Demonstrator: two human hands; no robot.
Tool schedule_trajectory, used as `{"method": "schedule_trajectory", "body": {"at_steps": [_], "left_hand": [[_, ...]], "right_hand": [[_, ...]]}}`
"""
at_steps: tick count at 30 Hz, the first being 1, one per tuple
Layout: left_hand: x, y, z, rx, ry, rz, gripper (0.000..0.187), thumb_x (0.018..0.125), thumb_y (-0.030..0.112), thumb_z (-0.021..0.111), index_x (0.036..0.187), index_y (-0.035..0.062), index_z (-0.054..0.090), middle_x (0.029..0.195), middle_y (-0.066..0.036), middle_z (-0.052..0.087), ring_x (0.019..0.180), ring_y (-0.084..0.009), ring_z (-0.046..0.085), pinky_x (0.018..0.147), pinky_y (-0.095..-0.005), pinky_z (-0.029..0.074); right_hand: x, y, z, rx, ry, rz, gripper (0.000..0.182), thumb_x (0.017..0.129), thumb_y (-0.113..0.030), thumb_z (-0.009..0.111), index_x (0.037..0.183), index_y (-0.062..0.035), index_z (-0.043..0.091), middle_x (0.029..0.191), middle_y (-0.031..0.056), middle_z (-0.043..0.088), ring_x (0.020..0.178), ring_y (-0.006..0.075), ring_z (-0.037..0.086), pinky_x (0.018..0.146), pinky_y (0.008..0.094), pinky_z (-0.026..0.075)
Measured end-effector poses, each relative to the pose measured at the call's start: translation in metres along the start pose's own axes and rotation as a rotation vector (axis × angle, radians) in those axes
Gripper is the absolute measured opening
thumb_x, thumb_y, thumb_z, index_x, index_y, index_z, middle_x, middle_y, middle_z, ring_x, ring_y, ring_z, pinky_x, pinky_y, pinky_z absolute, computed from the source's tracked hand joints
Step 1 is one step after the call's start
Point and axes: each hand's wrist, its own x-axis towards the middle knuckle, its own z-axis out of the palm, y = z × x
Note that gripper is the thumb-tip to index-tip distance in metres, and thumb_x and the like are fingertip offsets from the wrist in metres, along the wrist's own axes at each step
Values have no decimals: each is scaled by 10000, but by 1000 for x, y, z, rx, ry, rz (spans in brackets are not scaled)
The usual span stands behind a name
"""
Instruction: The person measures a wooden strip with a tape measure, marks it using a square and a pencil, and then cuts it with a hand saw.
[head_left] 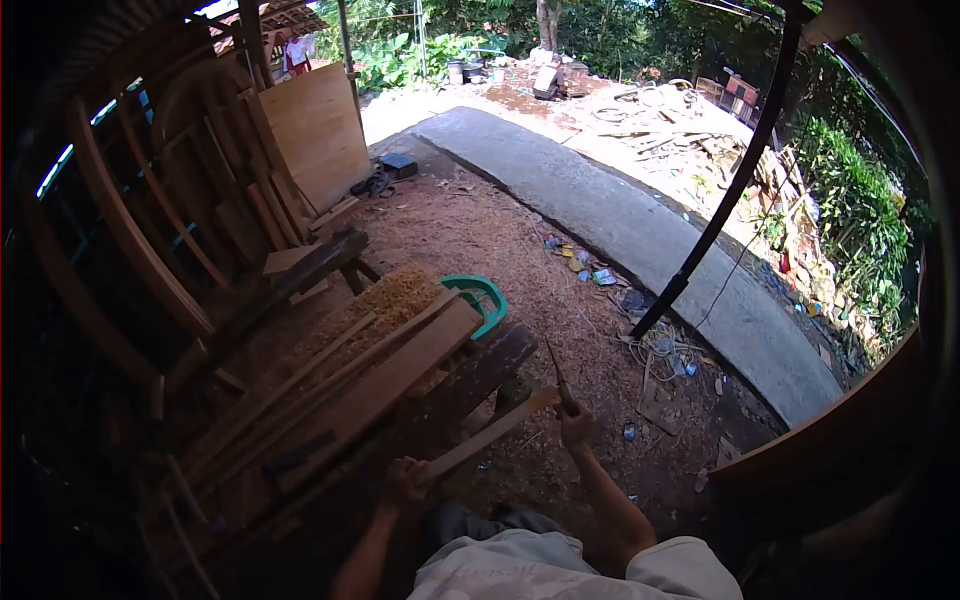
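Note:
A pale wooden strip [490, 437] slants up to the right in front of my body. My left hand [405, 482] is closed round its lower left end. My right hand [574, 425] is closed round the dark handle of a long thin-bladed tool [560, 372], which points up and away. The tool lies against or just beside the strip's upper right end; whether they touch I cannot tell. Left of the strip, a wide brown plank [400, 375] rests on a dark wooden trestle beam [485, 372], with narrower strips alongside it.
A green plastic basin [487, 305] stands behind the planks, beside a heap of wood shavings [395, 300]. Boards and curved frames lean at the left, near a plywood sheet [318, 135]. A dark post [720, 220] rises at the right before a concrete path [600, 205].

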Motion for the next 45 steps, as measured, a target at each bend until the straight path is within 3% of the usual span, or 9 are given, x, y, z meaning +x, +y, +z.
{"method": "schedule_trajectory", "body": {"at_steps": [5,13,19,24,27,33,39,45], "left_hand": [[58,27,21,14,7,-52,442,697,262,806,1094,156,642,1006,-75,578,913,-306,595,795,-440,494],[180,30,61,-295,1,-245,414,784,216,748,1151,92,603,1041,-183,681,953,-410,657,781,-473,550],[281,29,93,-476,17,-238,423,812,254,762,1154,49,620,994,-175,689,905,-333,689,761,-420,549],[317,40,117,-869,-119,-558,341,909,268,697,1141,27,629,929,-86,685,812,-149,653,703,-295,532],[330,48,136,-1033,-102,-581,296,968,242,625,1161,17,613,924,-34,651,815,-102,601,689,-258,513],[367,57,177,-1308,64,-723,308,974,177,617,1222,6,549,1052,-65,642,909,-130,624,763,-280,527],[402,83,182,-1377,53,-816,276,939,102,650,1170,-7,545,1083,-102,632,961,-187,642,803,-334,559],[412,112,205,-1495,388,-882,247,939,78,638,1137,0,513,1063,-107,610,911,-203,640,816,-365,580]], "right_hand": [[62,-13,-14,60,-36,9,414,822,-390,772,1000,-19,728,777,83,733,722,150,695,675,324,515],[171,-34,18,509,-109,3,344,876,-242,751,1105,7,691,854,72,720,703,129,673,624,260,513],[242,-58,22,738,-212,116,392,889,-252,746,1149,28,658,895,75,715,714,152,668,612,289,518],[276,-64,27,715,-317,155,435,873,-270,761,1150,46,644,917,97,711,736,147,659,665,272,528],[280,-72,30,705,-396,148,433,876,-264,757,1156,45,641,920,100,711,751,151,662,675,276,531],[278,-76,43,554,-550,98,412,879,-293,750,1136,18,667,880,72,709,736,122,651,647,258,504],[281,-70,29,401,-549,30,387,865,-352,753,1093,-42,709,790,19,691,661,88,603,587,259,465],[306,-50,3,308,-536,7,425,872,-401,733,1094,-41,701,757,21,683,653,84,603,584,253,462]]}}
